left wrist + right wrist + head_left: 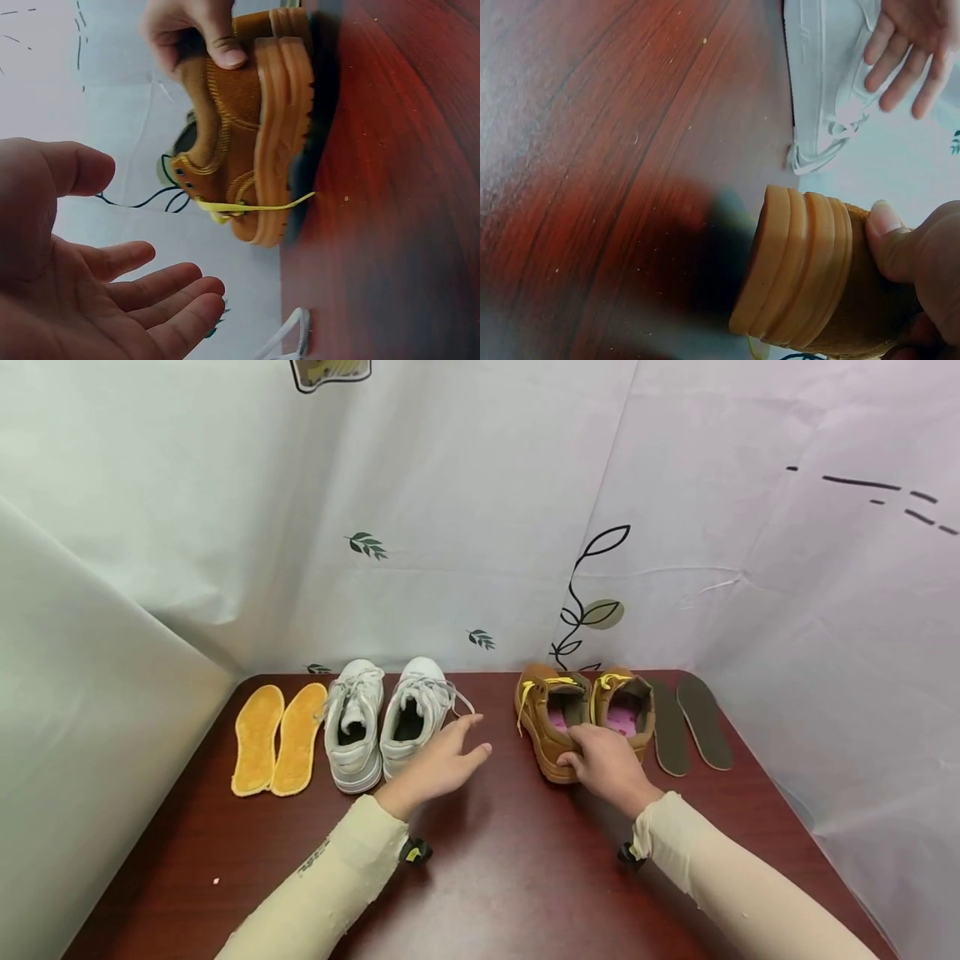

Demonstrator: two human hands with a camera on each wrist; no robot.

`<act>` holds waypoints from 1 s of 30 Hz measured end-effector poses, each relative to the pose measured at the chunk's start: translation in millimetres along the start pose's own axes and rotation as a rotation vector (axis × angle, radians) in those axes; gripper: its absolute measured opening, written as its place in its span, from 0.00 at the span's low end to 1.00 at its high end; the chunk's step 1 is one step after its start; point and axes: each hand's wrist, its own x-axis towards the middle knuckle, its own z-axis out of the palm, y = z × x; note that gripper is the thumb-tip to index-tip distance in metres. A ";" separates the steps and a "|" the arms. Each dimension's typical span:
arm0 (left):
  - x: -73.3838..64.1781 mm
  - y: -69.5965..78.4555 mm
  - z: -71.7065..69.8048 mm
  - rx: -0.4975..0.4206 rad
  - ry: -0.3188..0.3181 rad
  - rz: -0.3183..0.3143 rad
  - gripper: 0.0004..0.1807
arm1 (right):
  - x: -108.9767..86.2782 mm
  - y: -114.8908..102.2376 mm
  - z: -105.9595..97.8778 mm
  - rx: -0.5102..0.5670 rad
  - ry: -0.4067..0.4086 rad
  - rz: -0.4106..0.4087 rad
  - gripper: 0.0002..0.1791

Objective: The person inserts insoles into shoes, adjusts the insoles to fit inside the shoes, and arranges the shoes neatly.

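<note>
Near edge: two cream sleeves (330,877) reach in from left and right, with dark wrist straps (416,852) at their cuffs.
Tabletop: dark red-brown board (517,893), glossy and streaked with grain, with pale glare at near centre; a tiny white speck (216,881) lies near left.
Left hand: released (442,760), fingers extended and thumb apart, just right of the right-hand white shoe (403,752).
Right hand: grasping (607,764) the heel of the left brown shoe (542,739), thumb outside.
Brown pair: right of centre towards the far edge, toes pointing far; yellow laces, pink inside. The right brown shoe (611,683) stands close beside the held one.
White pair: left of centre, toes also far; the left white shoe (354,762) has its laces on, like its mate.
Insoles: two fuzzy yellow ones (259,739) at far left, two dark grey-green ones (703,722) at far right, all flat.
Far wall: white sheeting (480,510) rises behind the table, creased, printed with small leaf sprigs (367,545) and a black-outlined vine (577,602).
Side walls: more pale sheeting hangs left, in soft folds, and right, tinted faintly pink, with black dashes (862,483) high up.
</note>
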 end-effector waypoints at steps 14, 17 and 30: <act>14.8 -14.2 21.8 -0.290 -0.045 -0.129 0.35 | -7.8 -22.0 -10.9 -0.025 0.065 -0.066 0.19; 16.6 -14.1 25.8 -0.340 -0.037 -0.169 0.36 | -10.7 -29.1 -13.3 -0.017 0.070 -0.085 0.20; 22.8 -16.7 34.6 -0.584 -0.018 -0.244 0.40 | -17.3 -55.3 -18.6 0.033 0.170 -0.194 0.17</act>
